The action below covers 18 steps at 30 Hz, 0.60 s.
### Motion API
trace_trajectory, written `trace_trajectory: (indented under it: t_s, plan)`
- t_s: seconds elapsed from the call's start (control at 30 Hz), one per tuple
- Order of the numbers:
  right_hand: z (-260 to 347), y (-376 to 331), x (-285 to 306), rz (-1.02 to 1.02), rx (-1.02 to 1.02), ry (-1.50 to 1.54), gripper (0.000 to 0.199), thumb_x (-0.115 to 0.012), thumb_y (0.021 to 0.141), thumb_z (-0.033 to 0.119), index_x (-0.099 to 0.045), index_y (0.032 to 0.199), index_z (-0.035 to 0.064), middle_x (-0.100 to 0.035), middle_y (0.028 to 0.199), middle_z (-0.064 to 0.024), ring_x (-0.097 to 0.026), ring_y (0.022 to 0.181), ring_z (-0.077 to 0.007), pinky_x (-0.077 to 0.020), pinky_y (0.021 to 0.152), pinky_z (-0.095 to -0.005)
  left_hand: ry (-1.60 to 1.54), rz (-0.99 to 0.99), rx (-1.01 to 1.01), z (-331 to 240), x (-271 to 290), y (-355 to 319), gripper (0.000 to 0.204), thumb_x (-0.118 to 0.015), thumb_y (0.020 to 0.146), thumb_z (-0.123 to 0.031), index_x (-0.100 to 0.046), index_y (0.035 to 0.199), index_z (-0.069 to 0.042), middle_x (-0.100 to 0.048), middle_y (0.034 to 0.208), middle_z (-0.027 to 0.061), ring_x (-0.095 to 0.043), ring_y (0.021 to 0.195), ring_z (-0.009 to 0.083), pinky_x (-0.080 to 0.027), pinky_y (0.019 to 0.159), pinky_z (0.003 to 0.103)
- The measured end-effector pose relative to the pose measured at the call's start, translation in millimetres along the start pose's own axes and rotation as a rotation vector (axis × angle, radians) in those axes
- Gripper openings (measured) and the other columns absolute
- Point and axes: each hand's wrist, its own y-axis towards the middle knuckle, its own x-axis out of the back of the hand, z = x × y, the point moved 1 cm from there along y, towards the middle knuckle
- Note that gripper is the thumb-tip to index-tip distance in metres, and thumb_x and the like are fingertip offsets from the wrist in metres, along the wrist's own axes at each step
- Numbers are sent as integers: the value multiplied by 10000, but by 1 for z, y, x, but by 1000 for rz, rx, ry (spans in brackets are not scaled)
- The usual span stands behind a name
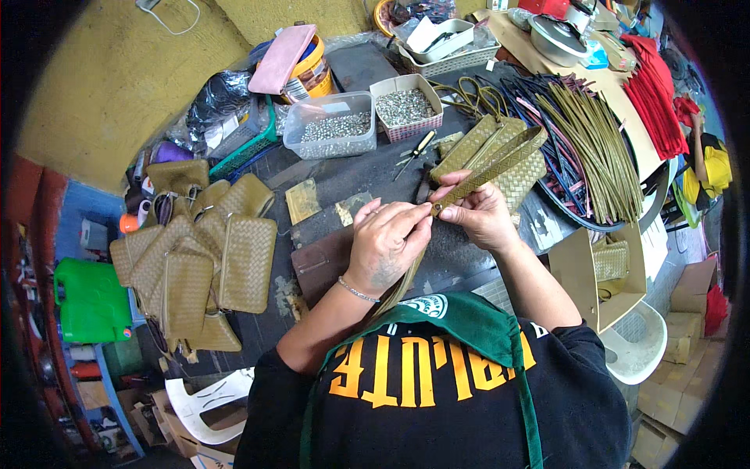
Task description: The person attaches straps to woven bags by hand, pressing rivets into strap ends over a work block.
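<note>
One olive strap [500, 162], one clear box [312, 152], one pink basket [415, 127] counted. Strap held above table [367, 176], pinched between closed fingers [411, 216] of left hand [387, 246] and right hand [483, 219].

a rough, mustard-yellow wall [94, 94] rises behind the upper left side of the scene, with a vertical seam where two faces meet. below it, at the far left, stand a blue panel [82, 207] and reddish-brown shelving [55, 375], crowded and dim. the dark worktop [375, 176] has a scuffed surface with pale, worn patches. a white plastic chair [207, 410] stands at the lower left, and a rounded white seat [644, 344] at the right, near stacked cardboard boxes [680, 340]. the light is fairly even, fading toward the edges.
</note>
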Motion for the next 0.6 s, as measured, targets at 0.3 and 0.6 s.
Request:
trace_trajectory:
  t_s: [0.3, 0.6]
  plan:
    - [-4, -4, -5, -32, 103, -14, 424, -571, 714, -58, -412, 1098, 26, -549, 933, -108, -543, 860, -149, -448, 756, -259, 23, 4, -41, -4, 1, 0, 152, -628, 670, -82, -608, 821, -87, -598, 747, 19, -568, 689, 157, -355, 763, 308]
    - [19, -7, -8, -10, -49, 117, 604, -609, 676, -9, -316, 1204, 8, -532, 971, -152, -549, 847, -184, -452, 746, -257, -12, 35, 102, -9, 3, 0, 195, -641, 675, -122, -573, 854, -84, -604, 766, 20, -578, 719, 152, -345, 794, 342]
